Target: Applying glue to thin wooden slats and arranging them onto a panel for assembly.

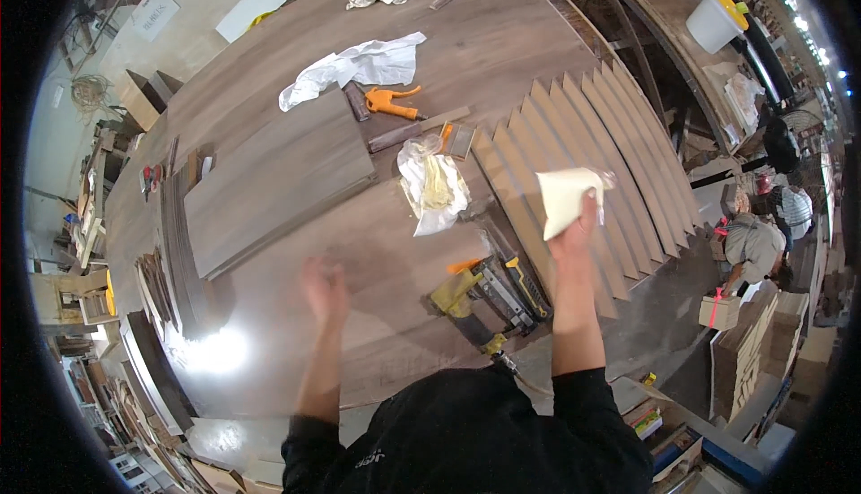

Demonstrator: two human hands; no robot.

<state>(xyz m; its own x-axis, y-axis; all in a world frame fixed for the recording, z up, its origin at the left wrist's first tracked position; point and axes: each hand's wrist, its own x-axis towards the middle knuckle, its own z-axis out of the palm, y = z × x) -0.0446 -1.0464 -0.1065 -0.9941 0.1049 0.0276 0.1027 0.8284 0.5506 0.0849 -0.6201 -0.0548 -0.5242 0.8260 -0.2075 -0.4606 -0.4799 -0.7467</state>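
My right hand (574, 225) is closed around a clear plastic bag of cream-coloured paste (563, 200), held up above the row of overlapping boards (556, 126). Blurred by motion, my left hand (325, 281) hovers over the brown wood-grain worktable (404, 283); its fingers do not show clearly. Between the hands lies a yellow-and-black nail gun (489, 301), and beside it a yellow-and-black utility knife (527, 288). Further off, an opened plastic wrapper smeared with the same cream colour (435, 180) rests near a putty scraper (458, 141).
A stack of flat panels (278, 180) occupies the table's left part. Behind it are an orange air blow gun (395, 102) and a crumpled white cloth (359, 68). Narrow strips (170, 243) line the left edge. A white bucket (715, 21) and another person (755, 241) are at the right.
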